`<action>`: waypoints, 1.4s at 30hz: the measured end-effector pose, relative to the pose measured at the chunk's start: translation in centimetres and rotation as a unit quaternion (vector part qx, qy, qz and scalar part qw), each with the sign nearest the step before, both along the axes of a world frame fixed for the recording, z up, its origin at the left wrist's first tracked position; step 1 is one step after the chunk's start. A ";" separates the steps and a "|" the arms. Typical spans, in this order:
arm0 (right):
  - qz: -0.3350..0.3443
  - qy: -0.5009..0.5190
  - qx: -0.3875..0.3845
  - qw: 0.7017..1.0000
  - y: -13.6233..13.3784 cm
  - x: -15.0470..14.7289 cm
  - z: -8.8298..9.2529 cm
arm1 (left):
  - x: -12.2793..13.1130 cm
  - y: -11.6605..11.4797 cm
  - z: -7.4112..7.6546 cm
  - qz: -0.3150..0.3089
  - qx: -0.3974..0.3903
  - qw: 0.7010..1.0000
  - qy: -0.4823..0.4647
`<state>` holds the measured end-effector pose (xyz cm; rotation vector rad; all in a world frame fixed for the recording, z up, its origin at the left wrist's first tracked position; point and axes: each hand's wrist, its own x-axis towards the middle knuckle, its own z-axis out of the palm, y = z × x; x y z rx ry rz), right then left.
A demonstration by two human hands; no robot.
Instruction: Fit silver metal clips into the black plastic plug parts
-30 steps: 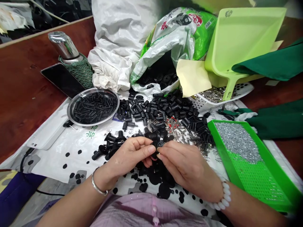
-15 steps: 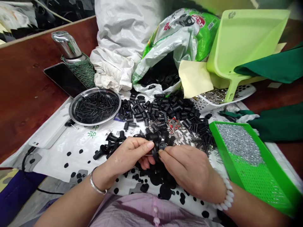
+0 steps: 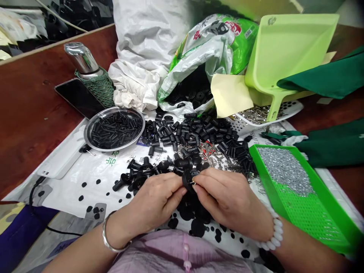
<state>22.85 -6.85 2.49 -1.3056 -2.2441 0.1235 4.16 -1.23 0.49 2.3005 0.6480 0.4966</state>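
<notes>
**A:** Going back over our bench clip, what changed right at the end?

**B:** We saw both bare hands draw in closer. The left hand [image 3: 157,201] and the right hand [image 3: 224,197] came together over a white printed plastic sheet [image 3: 65,193], almost touching, with the fingers curled in rather than spread.

**A:** What did they have hold of?

**B:** Both were closed on one round black plastic part [image 3: 187,180], pinched between the left fingertips [image 3: 182,192] and the right fingertips [image 3: 196,188]. A tiny shiny metal bit [image 3: 193,183] showed at its middle, but we couldn't tell how it sat because the fingers hid too much.

**A:** Where was the part?

**B:** Held up in front of a heap of loose black plastic pieces [image 3: 193,129]. A round steel dish [image 3: 113,109] of black coil springs sat to the left, and a bright green perforated tray [image 3: 265,182] of silver bits sat to the right.
</notes>
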 end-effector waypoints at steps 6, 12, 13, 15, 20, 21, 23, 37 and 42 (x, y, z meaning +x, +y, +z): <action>0.021 0.030 -0.038 0.999 -0.1 1.1 0.5 | 0.3 -0.1 -0.5 -0.018 -0.104 0.993 -0.047; 0.075 0.066 -0.095 0.991 0.1 1.4 0.6 | 0.5 -0.5 -0.8 -0.040 -0.185 0.978 -0.083; 0.080 0.074 -0.096 0.989 0.2 1.3 0.6 | 0.4 -0.6 -0.8 -0.041 -0.179 0.979 -0.089; 0.092 0.093 -0.095 0.987 0.3 1.1 0.5 | 0.3 -0.6 -1.0 -0.042 -0.156 0.982 -0.097; 0.117 0.126 -0.103 0.980 0.4 0.7 0.0 | 0.0 -0.7 -2.2 -0.044 -0.065 0.990 -0.119; 0.117 0.124 -0.101 0.980 0.4 0.6 -0.1 | 0.0 -0.6 -2.4 -0.041 -0.049 0.990 -0.126; 0.106 0.111 -0.092 0.984 0.3 0.4 -0.5 | -0.1 -0.6 -2.8 -0.029 -0.035 0.989 -0.138; 0.024 0.131 0.005 0.991 -1.4 0.1 -0.4 | 0.1 -1.1 -2.7 -0.010 -0.062 0.987 -0.149; 0.007 0.123 -0.027 0.992 -1.6 0.0 -1.0 | 0.1 -0.9 -2.8 -0.005 -0.018 0.993 -0.120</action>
